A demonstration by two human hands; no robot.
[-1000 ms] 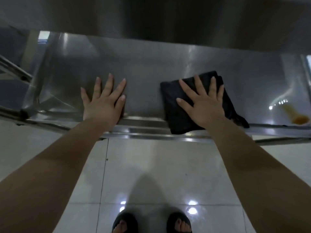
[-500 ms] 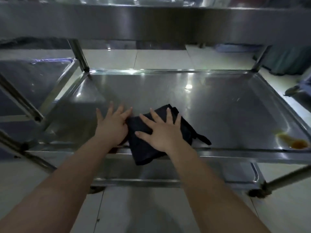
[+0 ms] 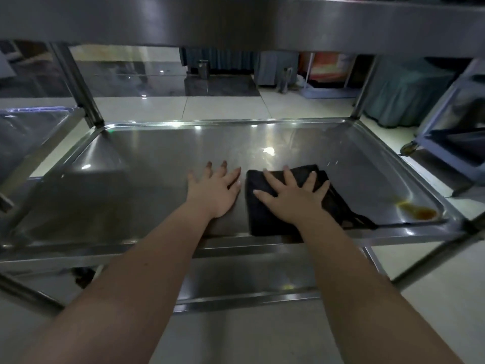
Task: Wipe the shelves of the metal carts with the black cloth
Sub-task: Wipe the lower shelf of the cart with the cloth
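A folded black cloth lies on the middle shelf of a steel cart, near its front edge. My right hand presses flat on the cloth with fingers spread and straight. My left hand rests flat on the bare metal just left of the cloth, fingers straight. A brown liquid stain sits in the shelf's front right corner, right of the cloth.
The cart's top shelf hangs overhead and a lower shelf shows beneath the front rim. Another steel cart stands at the left, and a further cart at the right. Tiled floor lies beyond.
The view has risen and tilted up, showing more of the shelf. My right hand slid the cloth to the right, away from my left hand, which stays flat on the metal.
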